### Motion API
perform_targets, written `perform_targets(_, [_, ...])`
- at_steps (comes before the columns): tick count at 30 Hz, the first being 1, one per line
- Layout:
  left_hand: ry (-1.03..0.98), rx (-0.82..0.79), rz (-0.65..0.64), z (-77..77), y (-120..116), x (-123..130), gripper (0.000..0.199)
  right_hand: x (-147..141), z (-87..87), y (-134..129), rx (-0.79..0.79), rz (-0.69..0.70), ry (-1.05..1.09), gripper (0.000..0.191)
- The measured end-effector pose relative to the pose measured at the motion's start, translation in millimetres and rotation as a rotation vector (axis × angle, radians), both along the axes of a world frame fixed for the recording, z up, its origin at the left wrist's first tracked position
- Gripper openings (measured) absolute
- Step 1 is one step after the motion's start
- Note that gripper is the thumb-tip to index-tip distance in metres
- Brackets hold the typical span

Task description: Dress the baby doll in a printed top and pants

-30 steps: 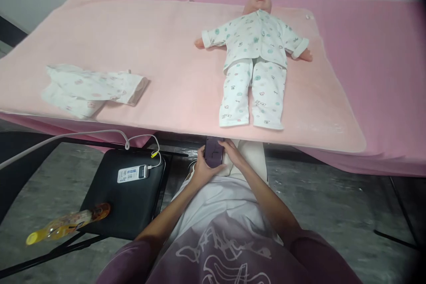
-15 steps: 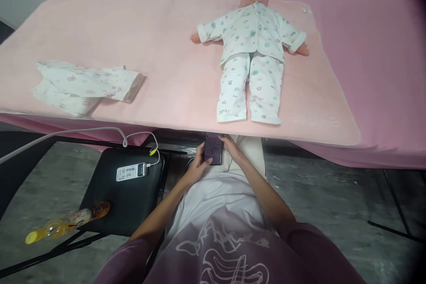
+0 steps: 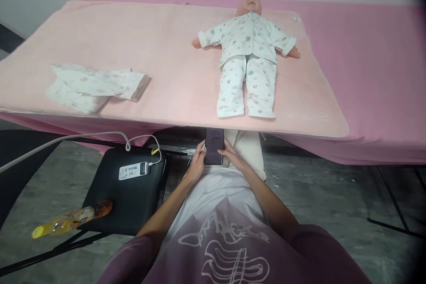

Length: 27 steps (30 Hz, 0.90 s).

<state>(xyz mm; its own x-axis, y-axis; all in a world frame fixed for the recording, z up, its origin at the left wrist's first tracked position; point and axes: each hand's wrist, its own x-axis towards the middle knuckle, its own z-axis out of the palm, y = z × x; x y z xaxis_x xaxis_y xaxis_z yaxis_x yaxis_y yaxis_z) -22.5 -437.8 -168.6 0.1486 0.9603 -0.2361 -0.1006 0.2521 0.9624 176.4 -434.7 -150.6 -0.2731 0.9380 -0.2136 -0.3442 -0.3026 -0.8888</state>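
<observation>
A dark smartphone (image 3: 214,147) rests upright in my lap, just below the table edge. My left hand (image 3: 198,163) grips its left side, with the thumb along the edge. From the other side my right hand (image 3: 232,153) holds it too, the thumb over the lower right of the screen. What the screen displays is too small to read. Beyond the hands, a baby doll (image 3: 251,4) lies on its back, dressed in a white patterned jacket (image 3: 248,35) and matching trousers (image 3: 261,84).
A folded patterned baby garment (image 3: 96,84) lies on the pink mat (image 3: 159,44) at left. On a black stool (image 3: 133,208) are a white power bank (image 3: 133,171) with a cable (image 3: 100,134) and a yellow-capped bottle (image 3: 73,219). The pink-covered table (image 3: 382,75) spans the view.
My right thumb has come down from the phone's upper edge to its lower right. My left thumb has drawn back to the left edge. The view has shifted slightly.
</observation>
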Motion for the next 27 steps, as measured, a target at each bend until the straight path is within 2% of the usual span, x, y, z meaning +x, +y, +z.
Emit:
perform_targets(4, [-0.331, -0.243, -0.011, 11.7, -7, 14, 0.069, 4, 3.3, -15, 0.024, 0.025, -0.009, 0.087])
perform_targets(8, [-0.465, -0.327, -0.061, 19.7, -8, 21, 0.076, 9, -3.7, -15, 0.040, 0.014, -0.015, 0.091])
perform_targets(12, [-0.488, -0.348, -0.097, 20.9, -7, 19, 0.082, 11, -21.7, -13, 0.062, 0.034, 0.008, 0.098])
perform_targets(15, [-0.494, -0.348, -0.090, 19.4, -7, 17, 0.080, 10, -31.6, -13, 0.075, 0.040, 0.035, 0.107])
perform_targets(18, [-0.503, -0.349, -0.069, 17.7, -8, 19, 0.076, 10, -31.8, -14, 0.071, 0.049, 0.046, 0.108])
perform_targets(23, [-0.442, -0.346, -0.010, 17.1, -7, 26, 0.080, 11, -24.4, -15, 0.055, 0.025, 0.068, 0.090])
perform_targets(27, [-0.409, -0.341, 0.011, 17.8, -5, 28, 0.080, 10, -26.3, -16, 0.054, 0.008, 0.095, 0.084])
